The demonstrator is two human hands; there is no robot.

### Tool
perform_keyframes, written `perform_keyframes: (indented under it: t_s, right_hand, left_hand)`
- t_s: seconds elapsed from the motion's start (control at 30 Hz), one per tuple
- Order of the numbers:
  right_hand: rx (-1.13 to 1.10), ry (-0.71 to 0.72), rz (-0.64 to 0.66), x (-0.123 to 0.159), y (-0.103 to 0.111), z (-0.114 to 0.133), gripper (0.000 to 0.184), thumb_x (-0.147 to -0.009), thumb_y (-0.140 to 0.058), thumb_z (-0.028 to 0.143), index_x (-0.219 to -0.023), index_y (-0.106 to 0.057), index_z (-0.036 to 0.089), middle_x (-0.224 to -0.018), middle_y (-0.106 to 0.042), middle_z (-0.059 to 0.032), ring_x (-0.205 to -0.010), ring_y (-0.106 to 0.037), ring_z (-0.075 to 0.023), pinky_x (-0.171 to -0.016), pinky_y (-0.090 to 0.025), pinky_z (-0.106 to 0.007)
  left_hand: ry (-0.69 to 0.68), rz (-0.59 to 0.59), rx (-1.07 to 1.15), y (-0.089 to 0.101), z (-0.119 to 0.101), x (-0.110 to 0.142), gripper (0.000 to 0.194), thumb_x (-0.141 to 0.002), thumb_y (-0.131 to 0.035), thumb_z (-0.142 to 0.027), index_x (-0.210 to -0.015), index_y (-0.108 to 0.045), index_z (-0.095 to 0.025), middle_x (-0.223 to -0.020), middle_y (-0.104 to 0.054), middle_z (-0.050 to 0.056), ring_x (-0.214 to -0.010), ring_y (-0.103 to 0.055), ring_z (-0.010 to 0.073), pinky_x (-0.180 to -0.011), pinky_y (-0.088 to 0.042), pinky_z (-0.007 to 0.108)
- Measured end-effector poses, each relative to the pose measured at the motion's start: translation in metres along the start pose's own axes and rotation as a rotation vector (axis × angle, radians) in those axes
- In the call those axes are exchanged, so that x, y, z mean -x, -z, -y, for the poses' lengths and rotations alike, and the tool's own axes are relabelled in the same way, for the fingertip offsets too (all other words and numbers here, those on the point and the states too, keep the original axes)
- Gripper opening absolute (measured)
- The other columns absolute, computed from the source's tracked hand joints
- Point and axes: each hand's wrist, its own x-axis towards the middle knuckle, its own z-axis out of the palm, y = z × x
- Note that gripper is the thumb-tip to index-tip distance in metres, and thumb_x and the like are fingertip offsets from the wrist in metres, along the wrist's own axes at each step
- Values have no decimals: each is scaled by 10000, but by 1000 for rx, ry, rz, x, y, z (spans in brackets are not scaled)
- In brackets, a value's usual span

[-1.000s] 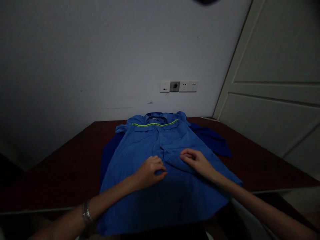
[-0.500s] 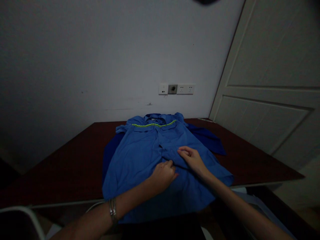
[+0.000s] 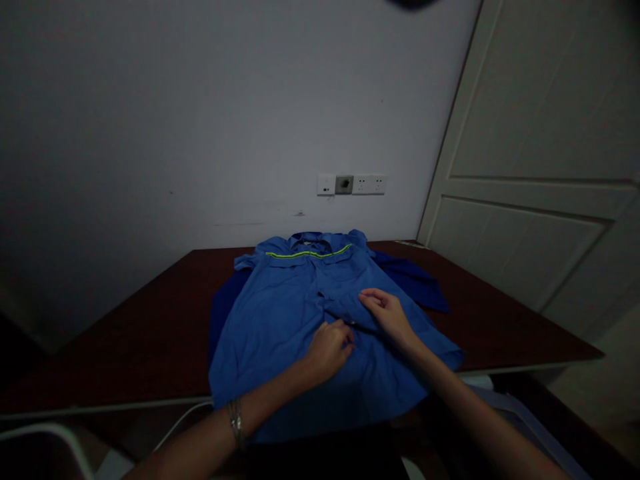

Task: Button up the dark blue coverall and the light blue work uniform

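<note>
A light blue short-sleeved shirt (image 3: 280, 293) with a yellow-green stripe across the chest lies front up, its hem hanging over the table's near edge. My left hand (image 3: 329, 350), with bracelets at the wrist, is closed on the shirt's lower front by the placket. To its right, my right hand (image 3: 389, 317) pinches the other front edge, fingertips pressed to the cloth. Between the hands a dark gap shows in the front opening, with a small pale spot I cannot make out. Under the shirt lies a darker blue garment (image 3: 410, 273), sticking out on both sides.
The dark red table (image 3: 165, 313) stands against a pale wall with a row of sockets (image 3: 367, 185). A white panelled door (image 3: 525, 220) is at the right. Below the near edge are a white cable (image 3: 183, 417) and a curved white frame (image 3: 60, 430).
My left hand has shifted slightly, its fingers curling in more. My right hand stays nearly in place on the cloth. The view has tilted a little.
</note>
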Motion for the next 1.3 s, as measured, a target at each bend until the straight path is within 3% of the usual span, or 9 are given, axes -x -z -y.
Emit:
perform_keyframes:
  t_s: [0.2,0.3,0.47,0.73,0.97,1.3]
  right_hand:
    - [15,61,-32,-1,5,10,418,-640,-628,500,-847,-593,139,-526,-526,30,-455,-434,-94,-443,-312,-212]
    - [56,108,-50,1,7,21,396,-651,-622,493,-830,-598,141,-527,-527,29,-470,-448,-97,-459,-327,-213]
    - [144,214,-27,11,4,36,349,-707,-580,457,-839,-604,135,-568,-559,3,-502,-479,-108,-475,-358,-216]
    - [318,372,22,15,-12,28,222,-778,-515,336,-849,-624,156,-729,-655,-49,-668,-599,-169,-639,-446,-270]
    - [317,372,120,12,-17,13,228,-787,-495,343,-846,-618,160,-681,-646,-30,-617,-586,-153,-584,-431,-253]
    - [349,371,171,14,-24,1,195,-789,-492,305,-840,-622,168,-733,-658,-37,-661,-598,-159,-620,-440,-258]
  left_hand:
    - [-161,-223,133,27,-7,17,38,-735,-578,-156,-767,-577,-175,-983,-592,41,-969,-506,178,-863,-329,352]
    - [-222,-215,280,48,-5,25,45,-750,-557,-144,-785,-564,-172,-1002,-614,48,-991,-520,174,-910,-325,364]
    - [-58,-69,514,63,7,28,70,-759,-550,-172,-820,-576,-152,-838,-633,25,-824,-575,138,-791,-429,278]
    - [119,-161,722,44,10,16,121,-731,-599,-206,-812,-607,-117,-767,-650,30,-757,-608,137,-732,-455,246]
    - [167,-225,528,41,12,13,136,-733,-608,-237,-796,-688,-146,-826,-692,40,-792,-618,170,-755,-460,275]
    - [-145,-285,160,35,20,17,157,-822,-533,-248,-856,-662,-167,-801,-661,36,-796,-554,151,-750,-441,283]
